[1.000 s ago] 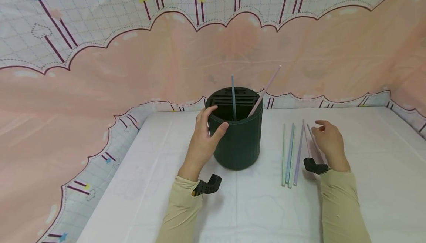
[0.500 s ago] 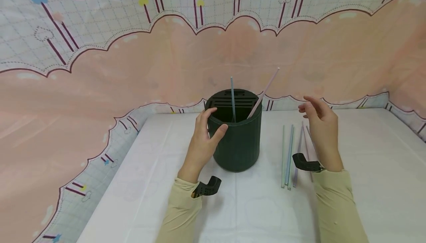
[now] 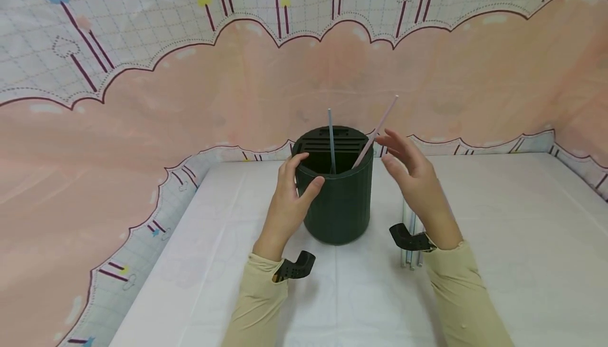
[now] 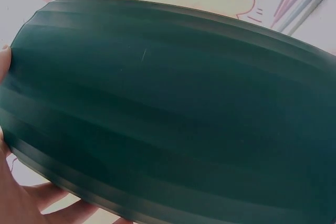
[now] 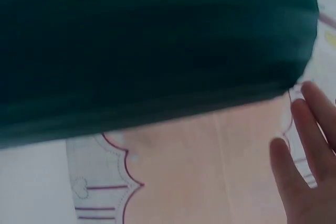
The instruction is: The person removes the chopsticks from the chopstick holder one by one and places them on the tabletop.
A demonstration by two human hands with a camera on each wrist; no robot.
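Observation:
A dark green round bin (image 3: pixel 337 209) with a slotted half-lid (image 3: pixel 332 140) stands upright on the white table. My left hand (image 3: pixel 287 207) grips its left side, thumb on the front near the rim and fingers round the side; the left wrist view shows this thumb and the fingers against the green wall (image 4: pixel 168 103). Out of the opening rise a thin blue stick (image 3: pixel 331 136) and a pink stick (image 3: pixel 380 122) leaning right. Just right of the rim is my right hand (image 3: pixel 418 183), fingers spread and holding nothing, fingertips close to the pink stick.
Several thin pastel sticks (image 3: pixel 409 254) lie on the table under my right forearm, mostly hidden by it. The white tabletop (image 3: pixel 228 204) reaches back to a patterned peach cloth backdrop (image 3: pixel 237 99).
My right hand has lifted from beside the loose sticks and moved left to the bin's right side, its fingers spreading. My left hand and the bin have stayed in place.

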